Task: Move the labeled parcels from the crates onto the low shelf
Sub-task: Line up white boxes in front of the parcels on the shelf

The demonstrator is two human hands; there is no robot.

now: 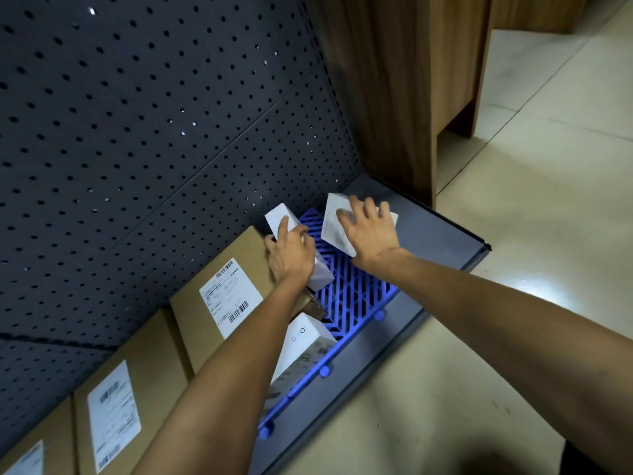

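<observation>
A shop or stockroom: a perforated pegboard panel (137, 132) backs a low shelf (442, 234), barcode-labelled cardboard parcels (191, 313) lined up at its foot.

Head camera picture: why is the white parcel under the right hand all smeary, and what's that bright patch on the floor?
Head view: the flat white parcel and the right hand on it are motion-blurred; the left hand gripping a white box looks sharper. Head view: the floor patch is glare off shiny tiles.
</observation>
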